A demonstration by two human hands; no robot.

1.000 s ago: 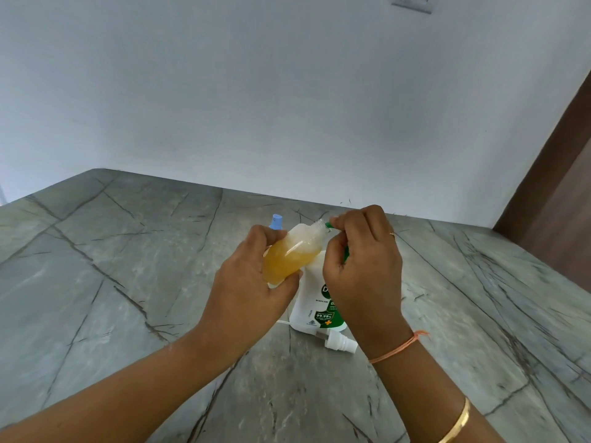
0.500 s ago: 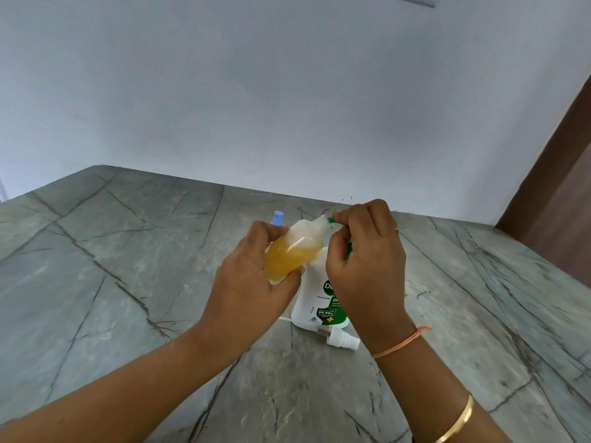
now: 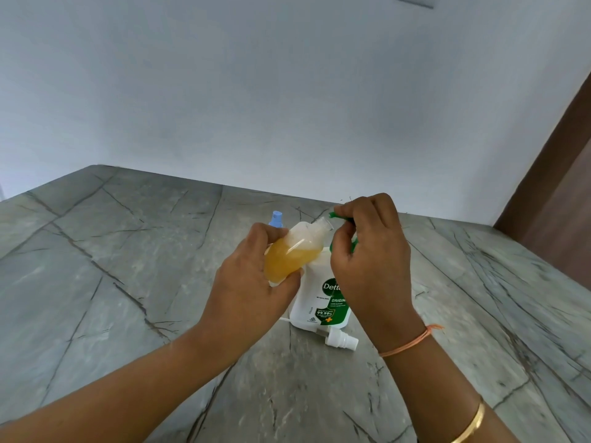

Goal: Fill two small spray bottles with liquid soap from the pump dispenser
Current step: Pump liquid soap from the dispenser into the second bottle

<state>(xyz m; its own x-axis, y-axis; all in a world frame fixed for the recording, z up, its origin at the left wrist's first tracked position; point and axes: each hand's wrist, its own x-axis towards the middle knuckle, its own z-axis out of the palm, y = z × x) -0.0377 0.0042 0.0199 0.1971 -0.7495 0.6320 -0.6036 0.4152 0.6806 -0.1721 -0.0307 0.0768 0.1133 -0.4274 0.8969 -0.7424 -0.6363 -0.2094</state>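
My left hand (image 3: 249, 282) grips a small clear spray bottle (image 3: 294, 254) tilted to the right, mostly full of amber soap with foam near its open neck. My right hand (image 3: 371, 251) curls over the green pump head (image 3: 335, 215) of the white soap dispenser (image 3: 319, 302), whose nozzle tip sits right at the bottle's mouth. The dispenser stands on the grey stone counter (image 3: 128, 282). A second spray bottle with a blue cap (image 3: 275, 219) stands behind my left hand, mostly hidden. A white spray cap (image 3: 340, 339) lies on the counter in front of the dispenser.
A white wall runs along the back of the counter. A brown wooden door or panel (image 3: 559, 187) stands at the right edge. A thin white dip tube (image 3: 284, 319) lies beside the dispenser's base.
Both hands and the tilted bottle stay at the pump nozzle. The view has shifted slightly, with the camera tipping a little. No grip has changed.
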